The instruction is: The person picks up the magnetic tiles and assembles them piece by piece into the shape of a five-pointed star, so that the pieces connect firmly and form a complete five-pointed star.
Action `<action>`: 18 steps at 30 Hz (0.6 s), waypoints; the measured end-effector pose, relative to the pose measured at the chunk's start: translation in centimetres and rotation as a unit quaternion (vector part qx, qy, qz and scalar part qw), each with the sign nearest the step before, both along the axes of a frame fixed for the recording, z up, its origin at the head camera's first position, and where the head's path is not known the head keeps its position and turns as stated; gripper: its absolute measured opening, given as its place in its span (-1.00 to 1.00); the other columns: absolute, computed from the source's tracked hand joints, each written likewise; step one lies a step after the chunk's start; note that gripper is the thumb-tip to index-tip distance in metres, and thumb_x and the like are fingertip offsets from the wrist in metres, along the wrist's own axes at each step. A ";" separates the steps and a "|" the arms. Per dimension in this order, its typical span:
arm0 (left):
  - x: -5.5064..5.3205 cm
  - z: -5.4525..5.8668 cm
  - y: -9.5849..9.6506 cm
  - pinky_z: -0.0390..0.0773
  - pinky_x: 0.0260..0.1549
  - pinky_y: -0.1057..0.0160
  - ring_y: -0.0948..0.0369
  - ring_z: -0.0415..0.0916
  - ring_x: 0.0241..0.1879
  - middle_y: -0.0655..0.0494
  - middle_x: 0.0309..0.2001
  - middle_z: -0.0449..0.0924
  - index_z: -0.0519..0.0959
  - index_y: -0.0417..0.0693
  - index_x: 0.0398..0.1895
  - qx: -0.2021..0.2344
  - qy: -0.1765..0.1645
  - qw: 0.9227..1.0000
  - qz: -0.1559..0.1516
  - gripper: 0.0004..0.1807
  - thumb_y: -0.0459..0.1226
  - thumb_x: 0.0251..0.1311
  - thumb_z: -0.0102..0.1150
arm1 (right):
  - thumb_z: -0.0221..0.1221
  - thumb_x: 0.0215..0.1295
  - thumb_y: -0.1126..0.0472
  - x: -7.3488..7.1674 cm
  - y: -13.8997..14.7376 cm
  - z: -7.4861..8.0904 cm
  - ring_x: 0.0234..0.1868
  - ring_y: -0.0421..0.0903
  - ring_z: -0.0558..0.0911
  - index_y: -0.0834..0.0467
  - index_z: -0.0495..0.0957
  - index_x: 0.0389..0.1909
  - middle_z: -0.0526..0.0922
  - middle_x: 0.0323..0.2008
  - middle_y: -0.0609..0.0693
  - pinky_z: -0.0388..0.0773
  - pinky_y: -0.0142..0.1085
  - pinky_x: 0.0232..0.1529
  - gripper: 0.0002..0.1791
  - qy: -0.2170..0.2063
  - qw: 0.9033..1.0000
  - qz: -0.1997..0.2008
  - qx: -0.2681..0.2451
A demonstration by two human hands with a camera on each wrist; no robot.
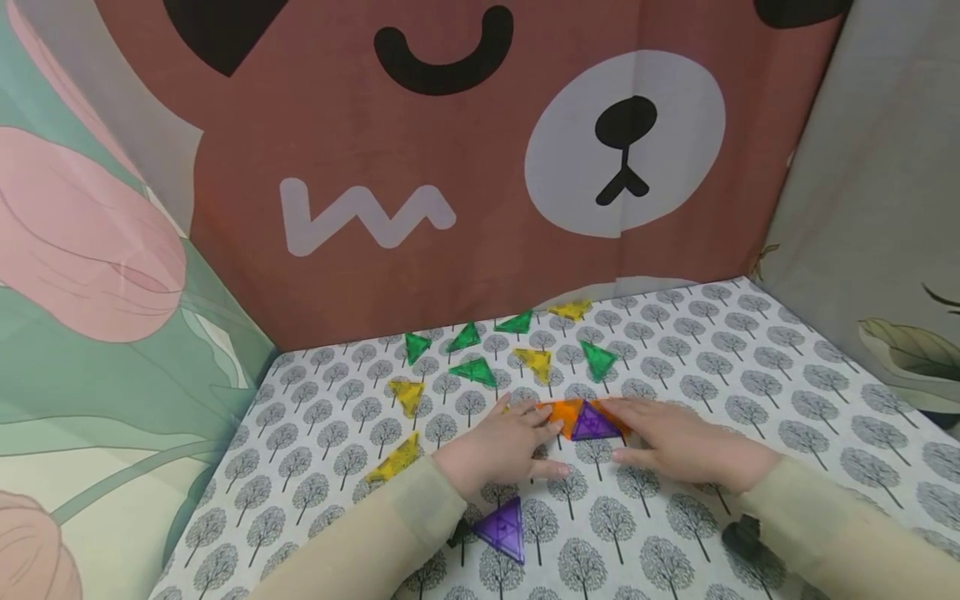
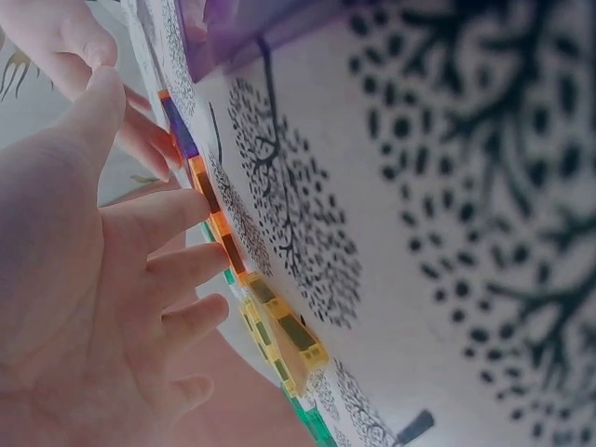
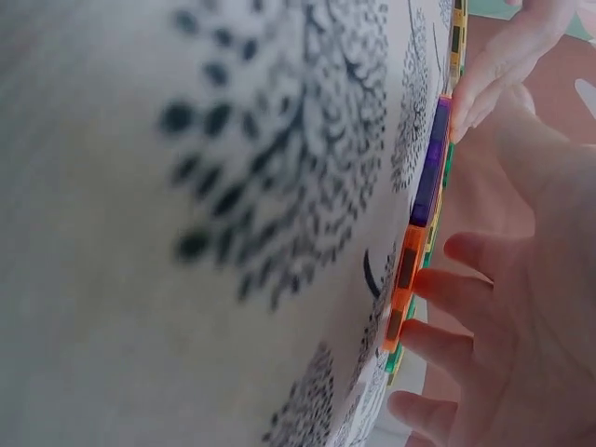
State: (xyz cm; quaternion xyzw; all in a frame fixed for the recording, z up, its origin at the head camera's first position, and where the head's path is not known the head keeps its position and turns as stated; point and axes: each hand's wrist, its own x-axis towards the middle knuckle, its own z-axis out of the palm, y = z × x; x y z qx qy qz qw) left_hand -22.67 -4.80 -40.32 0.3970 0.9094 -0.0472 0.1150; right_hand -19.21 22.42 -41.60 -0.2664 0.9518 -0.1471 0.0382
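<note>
A translucent purple triangular tile (image 1: 595,422) lies flat between orange triangular tiles (image 1: 561,414), the pieces side by side in a row. My left hand (image 1: 498,446) rests its extended fingertips on the orange tile at the row's left. At the right end, my right hand (image 1: 678,437) lies with fingers on the other orange tile (image 3: 404,279), covering much of it in the head view. Neither hand pinches a piece. Another purple triangular tile (image 1: 506,532) lies apart, nearer the body, by the left wrist.
Several green triangular tiles (image 1: 474,372) and yellow triangular tiles (image 1: 535,363) lie scattered toward the back of the tree-print cloth (image 1: 667,558). One yellow tile (image 1: 395,459) is left of the left hand. A bear-print curtain (image 1: 450,292) stands behind.
</note>
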 end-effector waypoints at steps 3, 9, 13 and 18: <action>0.0 0.0 0.0 -0.29 0.43 -0.14 0.06 -0.14 0.52 0.13 0.53 0.02 0.14 0.25 0.54 -0.002 0.002 1.000 0.002 -0.10 0.46 0.23 -0.38 | 0.02 0.31 -0.41 -0.1 -0.3 0.0 0.39 0.32 0.22 0.15 0.18 0.50 0.26 0.43 0.19 0.16 0.33 0.27 -0.06 -0.002 1.000 0.001 0.007; 0.1 -0.1 0.1 -0.26 0.43 -0.14 0.05 -0.11 0.51 0.14 0.53 0.04 0.16 0.28 0.53 0.000 0.006 1.000 0.006 -0.12 0.46 0.23 -0.37 | 0.00 0.32 -0.41 0.0 -0.6 0.2 0.40 0.35 0.19 0.24 0.26 0.45 0.20 0.44 0.27 0.16 0.35 0.26 -0.06 -0.007 1.000 0.000 0.019; 0.7 0.0 0.3 -0.19 0.43 -0.15 0.00 -0.03 0.49 0.12 0.51 0.09 0.21 0.28 0.51 0.002 0.019 1.000 0.006 -0.13 0.46 0.24 -0.37 | 0.03 0.31 -0.39 0.5 -1.2 0.4 0.31 0.31 0.34 0.25 0.35 0.39 0.30 0.36 0.30 0.30 0.27 0.22 -0.09 0.014 1.000 -0.004 0.021; 2.0 0.2 1.1 -0.10 0.42 -0.15 0.00 0.07 0.46 0.06 0.46 0.20 0.33 0.26 0.45 -0.008 0.053 0.999 -0.013 -0.10 0.49 0.21 -0.47 | 0.07 0.29 -0.39 2.0 -2.6 1.1 -0.02 0.10 0.59 0.22 0.47 0.29 0.55 0.03 0.15 0.56 0.08 0.01 -0.15 0.026 0.999 -0.014 0.035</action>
